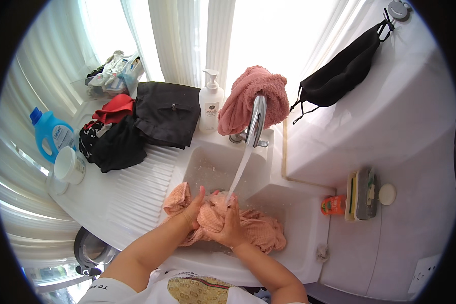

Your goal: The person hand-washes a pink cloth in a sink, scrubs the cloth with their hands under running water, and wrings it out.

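A wet peach-pink cloth (261, 230) lies bunched in the white sink (207, 167). My left hand (193, 210) grips its left part, with the thumb raised. My right hand (229, 223) is closed on the middle of the cloth, right beside the left hand. Water runs from the chrome tap (256, 121) in a stream that lands on the cloth just above my right hand.
A pink towel (248, 99) hangs over the tap, next to a white pump bottle (211, 104). Dark and red clothes (137, 126) are piled on the ribbed drainboard, beside a blue detergent bottle (50, 134) and a white cup (70, 164). A black garment (339, 73) hangs at right.
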Tool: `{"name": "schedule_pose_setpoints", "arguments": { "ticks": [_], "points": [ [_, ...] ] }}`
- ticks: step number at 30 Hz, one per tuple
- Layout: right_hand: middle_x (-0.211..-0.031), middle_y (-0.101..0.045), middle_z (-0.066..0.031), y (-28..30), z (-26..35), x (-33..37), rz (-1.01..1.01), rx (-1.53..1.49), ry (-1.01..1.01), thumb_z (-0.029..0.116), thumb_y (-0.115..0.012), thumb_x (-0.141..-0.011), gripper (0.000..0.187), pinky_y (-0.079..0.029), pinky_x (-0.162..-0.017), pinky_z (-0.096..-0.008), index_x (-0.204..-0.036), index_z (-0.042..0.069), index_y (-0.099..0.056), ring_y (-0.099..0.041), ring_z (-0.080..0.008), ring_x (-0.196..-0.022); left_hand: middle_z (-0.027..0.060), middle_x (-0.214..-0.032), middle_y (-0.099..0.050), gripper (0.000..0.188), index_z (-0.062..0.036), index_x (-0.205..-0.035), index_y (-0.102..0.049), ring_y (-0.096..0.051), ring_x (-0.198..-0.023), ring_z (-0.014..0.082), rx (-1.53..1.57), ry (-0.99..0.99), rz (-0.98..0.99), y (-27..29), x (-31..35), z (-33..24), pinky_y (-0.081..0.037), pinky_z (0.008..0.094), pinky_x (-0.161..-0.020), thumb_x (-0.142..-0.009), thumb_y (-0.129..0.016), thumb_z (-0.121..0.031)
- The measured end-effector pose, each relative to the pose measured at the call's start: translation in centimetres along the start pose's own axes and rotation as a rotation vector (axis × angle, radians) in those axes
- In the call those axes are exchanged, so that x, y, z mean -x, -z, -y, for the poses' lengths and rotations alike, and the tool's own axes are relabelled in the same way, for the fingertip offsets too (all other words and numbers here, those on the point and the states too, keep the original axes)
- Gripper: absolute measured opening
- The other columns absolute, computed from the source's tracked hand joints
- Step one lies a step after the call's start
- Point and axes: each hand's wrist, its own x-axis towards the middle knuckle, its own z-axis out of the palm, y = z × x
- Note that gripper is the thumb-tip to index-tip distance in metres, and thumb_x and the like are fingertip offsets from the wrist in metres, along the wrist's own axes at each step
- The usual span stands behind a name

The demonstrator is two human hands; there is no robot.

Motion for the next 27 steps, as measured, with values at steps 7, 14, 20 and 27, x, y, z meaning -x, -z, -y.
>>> {"name": "schedule_pose_setpoints", "arguments": {
  "ticks": [7, 14, 20, 27],
  "points": [
    [-0.112, -0.052, -0.0234, -4.3, -1.3, -0.1, -0.152, 0.099, -0.015, 0.041, -0.078, -0.067, 0.069, -0.039, -0.088, -0.0492, -0.114, -0.001, -0.048, -0.049, -0.0431, -0.103, 0.0156, -0.122, -0.056, 0.071, -0.0043, -0.126, -0.05, -0.055, -0.113, 0.0308, 0.161, 0.132, -0.06, 1.8, -0.9, 1.8, -0.043, 0.0417, -0.1, -0.089, -0.041, -0.065],
    [-0.082, -0.061, -0.0183, -4.2, -1.2, -0.6, -0.276, 0.0, -0.1, 0.029, -0.075, -0.071, 0.036, -0.049, -0.069, -0.0421, -0.092, 0.004, -0.06, -0.06, -0.0385, -0.076, 0.0157, -0.113, -0.06, 0.04, -0.0016, -0.112, -0.054, -0.057, -0.104, 0.0296, 0.105, -0.042, -0.169, 8.1, -4.8, 5.9, -0.045, 0.0403, -0.096, -0.098, -0.035, -0.034],
    [-0.089, -0.065, -0.0203, -4.1, -2.1, -0.7, -0.067, -0.144, -0.39, 0.035, -0.073, -0.072, 0.038, -0.051, -0.074, -0.0422, -0.09, 0.001, -0.063, -0.062, -0.0354, -0.084, 0.021, -0.101, -0.063, 0.037, -0.0001, -0.107, -0.061, -0.061, -0.097, 0.0351, -0.572, -0.22, -0.305, 11.4, -5.6, 7.9, -0.049, 0.0401, -0.086, -0.094, -0.046, -0.031],
    [-0.102, -0.06, -0.0197, 1.3, -3.7, -3.6, 0.336, 0.151, -0.298, 0.023, -0.072, -0.077, 0.032, -0.051, -0.077, -0.0392, -0.096, -0.001, -0.062, -0.061, -0.0377, -0.085, 0.0309, -0.134, -0.039, 0.066, -0.0022, -0.13, -0.047, -0.038, -0.125, 0.0452, -1.538, -0.265, -0.691, 2.3, -1.0, 3.2, -0.036, 0.0482, -0.099, -0.088, -0.05, -0.053]
  ]
}}
